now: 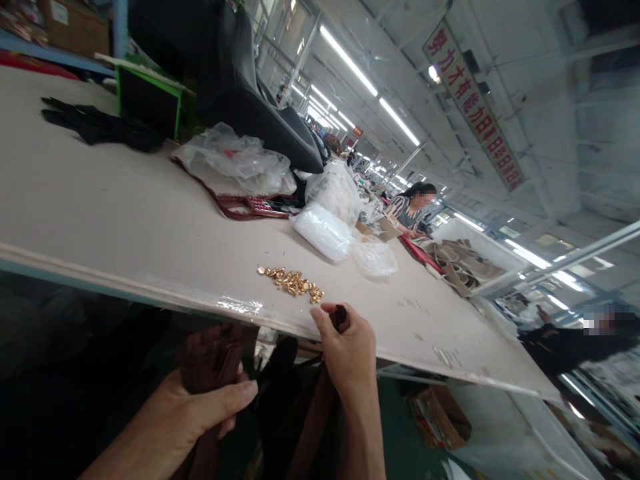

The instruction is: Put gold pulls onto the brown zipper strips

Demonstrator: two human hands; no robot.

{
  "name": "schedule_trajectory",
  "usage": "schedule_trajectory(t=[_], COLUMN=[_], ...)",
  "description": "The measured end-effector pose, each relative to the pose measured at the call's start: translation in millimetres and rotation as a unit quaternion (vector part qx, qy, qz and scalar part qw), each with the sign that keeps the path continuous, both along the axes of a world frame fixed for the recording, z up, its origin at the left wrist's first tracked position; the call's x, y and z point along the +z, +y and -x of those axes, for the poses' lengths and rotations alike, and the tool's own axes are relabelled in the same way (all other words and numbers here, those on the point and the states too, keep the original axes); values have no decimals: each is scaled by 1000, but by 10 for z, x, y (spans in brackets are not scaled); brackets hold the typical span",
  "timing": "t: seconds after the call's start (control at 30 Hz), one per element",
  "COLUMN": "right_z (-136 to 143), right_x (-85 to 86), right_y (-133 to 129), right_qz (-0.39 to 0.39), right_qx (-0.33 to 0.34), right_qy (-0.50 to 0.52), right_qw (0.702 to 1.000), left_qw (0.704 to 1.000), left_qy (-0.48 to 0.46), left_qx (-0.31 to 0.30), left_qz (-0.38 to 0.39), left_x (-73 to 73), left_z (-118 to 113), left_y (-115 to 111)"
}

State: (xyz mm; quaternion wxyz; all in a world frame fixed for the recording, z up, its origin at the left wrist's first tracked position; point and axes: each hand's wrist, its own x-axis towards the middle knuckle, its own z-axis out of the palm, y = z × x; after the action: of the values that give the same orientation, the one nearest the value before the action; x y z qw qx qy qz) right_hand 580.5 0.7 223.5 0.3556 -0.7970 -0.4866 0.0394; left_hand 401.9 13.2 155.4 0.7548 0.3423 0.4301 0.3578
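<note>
My left hand (200,403), below the table's front edge, is closed around a bundle of dark brown straps (213,357). Just over the table edge, my right hand (347,340) pinches the end of one brown strap (341,318); its length hangs down beneath the hand. A small pile of gold-coloured metal pieces (295,283) lies on the table right beyond my right fingertips. Whether the fingers also hold a metal piece is hidden.
On the pale table (125,200) lie clear plastic bags (325,230), a dark red item (270,205) and black cloth (100,123). A large black object (280,120) leans behind them. A cardboard box (440,417) sits under the table. Other people (410,207) are farther right.
</note>
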Motion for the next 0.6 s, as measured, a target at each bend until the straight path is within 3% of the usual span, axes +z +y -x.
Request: schedule_trajectory(t=[0.07,0.3,0.6], right_z=[-37,-102,-164], right_x=[35,66,145], right_y=[109,396,404], right_qz=[21,81,86], right_qx=[-5,10,18], right_qy=[-55,-100,-62], right_qw=[998,992,994], left_qw=[1000,1000,999], left_qy=[3,-16,-19], left_qx=[-1,-4,1], left_qz=[10,24,36], left_x=[36,116,126], left_z=[1,11,44], left_y=[-1,20,17])
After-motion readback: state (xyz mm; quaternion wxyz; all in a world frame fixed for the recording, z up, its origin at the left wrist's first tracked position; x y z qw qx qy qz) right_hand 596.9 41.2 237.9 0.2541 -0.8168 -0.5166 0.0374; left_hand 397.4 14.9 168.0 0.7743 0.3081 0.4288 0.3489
